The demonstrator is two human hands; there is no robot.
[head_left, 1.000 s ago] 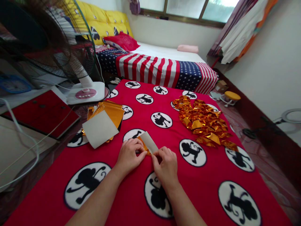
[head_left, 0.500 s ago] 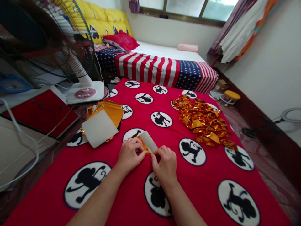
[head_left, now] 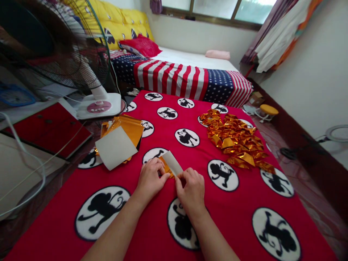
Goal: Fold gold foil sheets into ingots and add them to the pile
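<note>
Between my two hands is a partly folded sheet of gold foil paper [head_left: 173, 163], its pale back turned up along one strip and gold showing on the left. My left hand [head_left: 152, 177] pinches the left side near the lower edge. Fingers and thumb of my right hand [head_left: 191, 186] are closed on the lower right corner. My fingertips partly hide the folded edge. To the left lies a stack of gold foil sheets [head_left: 133, 128] with a pale-side-up sheet [head_left: 116, 148] on top. Folded gold foil pieces [head_left: 233, 139] sit in overlapping rows at the right.
A red cloth with monkey prints [head_left: 157, 232] covers the surface under my hands. At the left stands a fan [head_left: 99, 105] beside a red panel [head_left: 46, 128]. A bed [head_left: 179, 78] is beyond the far edge, and a yellow stool [head_left: 268, 110] is at the right.
Both hands stay at the same foil sheet with nearly the same grip. The whole view has shifted very slightly.
</note>
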